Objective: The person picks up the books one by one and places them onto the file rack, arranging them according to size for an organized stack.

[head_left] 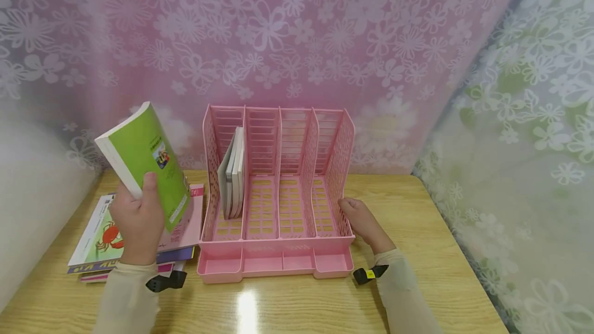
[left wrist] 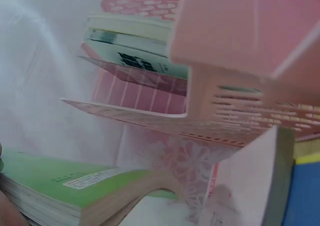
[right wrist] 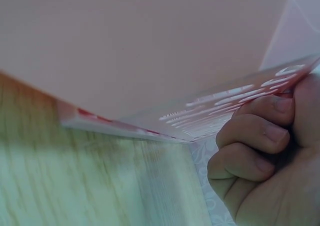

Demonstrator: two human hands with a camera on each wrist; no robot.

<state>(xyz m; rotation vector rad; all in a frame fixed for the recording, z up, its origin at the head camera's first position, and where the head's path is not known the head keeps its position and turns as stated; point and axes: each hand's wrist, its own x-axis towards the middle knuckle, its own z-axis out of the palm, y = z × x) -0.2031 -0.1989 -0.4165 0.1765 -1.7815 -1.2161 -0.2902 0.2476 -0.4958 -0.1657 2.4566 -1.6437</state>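
Note:
A thick green paperback book (head_left: 160, 161) is held up by my left hand (head_left: 139, 215), the thumb lying across its cover. In the left wrist view the green book (left wrist: 75, 181) bends slightly, its page edges showing. Right of it stands a pink file rack (head_left: 278, 244) with several upright slots. A few thin books (head_left: 235, 174) lean in the leftmost slot. With curled fingers, my right hand (head_left: 364, 223) grips the rack's right side wall; the right wrist view shows the fingers (right wrist: 250, 136) pinching its edge.
Left of the rack lies a pile of books, among them one with a red crab cover (head_left: 109, 238) and a pink one (head_left: 190, 220). The wooden table (head_left: 394, 205) meets a pink flowered curtain (head_left: 278, 40) behind and a pale flowered one (head_left: 533, 169) at right.

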